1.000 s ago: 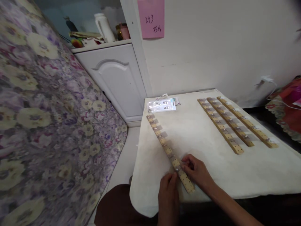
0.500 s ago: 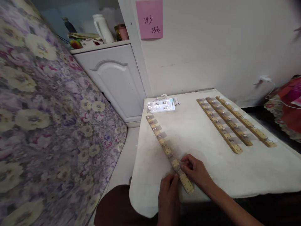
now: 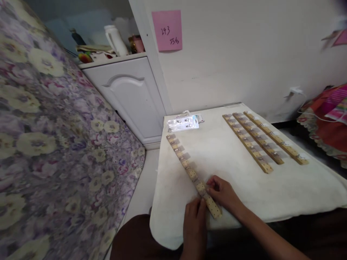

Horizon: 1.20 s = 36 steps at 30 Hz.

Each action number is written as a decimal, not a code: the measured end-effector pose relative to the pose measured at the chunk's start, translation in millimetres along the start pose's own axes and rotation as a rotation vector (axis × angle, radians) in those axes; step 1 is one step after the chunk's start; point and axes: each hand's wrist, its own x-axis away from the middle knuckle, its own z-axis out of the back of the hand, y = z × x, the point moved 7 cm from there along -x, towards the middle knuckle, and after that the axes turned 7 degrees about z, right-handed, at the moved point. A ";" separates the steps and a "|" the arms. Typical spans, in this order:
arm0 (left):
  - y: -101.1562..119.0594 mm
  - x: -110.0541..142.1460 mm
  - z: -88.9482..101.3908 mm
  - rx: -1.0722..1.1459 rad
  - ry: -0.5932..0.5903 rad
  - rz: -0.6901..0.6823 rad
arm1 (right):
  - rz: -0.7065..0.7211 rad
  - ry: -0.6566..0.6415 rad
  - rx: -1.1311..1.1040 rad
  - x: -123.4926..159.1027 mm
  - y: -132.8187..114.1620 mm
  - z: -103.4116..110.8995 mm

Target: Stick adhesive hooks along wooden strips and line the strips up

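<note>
A narrow wooden strip (image 3: pixel 192 175) dotted with small holes lies slantwise across the left part of the table. Small metal clips sit along it, and translucent flaps stick out to its right near the far end. My left hand (image 3: pixel 195 216) is closed at the strip's left edge near its close end, thumb and forefinger touching the wood beside a clip. Across from it, my right hand (image 3: pixel 223 194) pinches at the right edge by the same clip. The fingers hide what lies between them, perhaps a flap.
Three similar strips, the left strip (image 3: pixel 246 143), the middle strip (image 3: pixel 257 138) and the right strip (image 3: pixel 276 137), lie on the table's right side. Clear packaging (image 3: pixel 183 124) with metal clips rests at the back left. A white cloth (image 3: pixel 230 155) covers the table. A flowered curtain (image 3: pixel 67 144) hangs at left.
The view has shifted slightly, so the strips and wall note appear moved. Both hands stay at the same spot on the strip, with hardly any finger movement.
</note>
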 end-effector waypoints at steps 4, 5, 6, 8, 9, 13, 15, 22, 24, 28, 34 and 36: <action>4.5 2.5 -1.2 -0.104 -0.002 -0.125 | 0.005 0.004 -0.109 3.3 1.1 -1.4; 5.3 3.1 -0.4 -0.110 0.005 -0.146 | -0.003 -0.002 -0.148 4.7 1.5 -2.0; 6.0 3.9 0.4 -0.113 0.013 -0.166 | -0.011 -0.005 -0.181 6.3 1.8 -2.3; 6.5 5.2 2.4 -0.107 0.030 -0.191 | -0.013 0.009 -0.218 9.6 2.1 -0.7; 6.7 5.8 3.2 -0.100 0.037 -0.199 | -0.009 0.027 -0.221 11.3 2.4 1.4; 9.6 6.6 3.9 -0.080 0.036 -0.174 | 0.034 0.094 -0.142 19.0 2.3 11.6; 10.2 5.4 4.5 -0.046 0.029 -0.099 | 0.065 0.108 -0.082 22.5 0.0 15.5; 17.5 2.4 7.9 0.071 -0.013 0.035 | 0.090 0.098 0.008 23.5 -10.6 16.1; 16.7 1.6 8.7 0.095 -0.013 0.067 | 0.074 0.087 0.014 21.0 -10.1 13.4; 9.8 0.5 7.0 0.133 -0.036 0.164 | 0.068 0.100 0.104 13.8 -9.1 11.2; 15.3 0.3 9.9 0.095 -0.009 0.077 | 0.049 0.043 0.195 0.7 -12.7 5.8; 15.9 0.5 10.2 0.081 0.008 0.053 | 0.033 0.027 0.211 -2.5 -14.4 4.9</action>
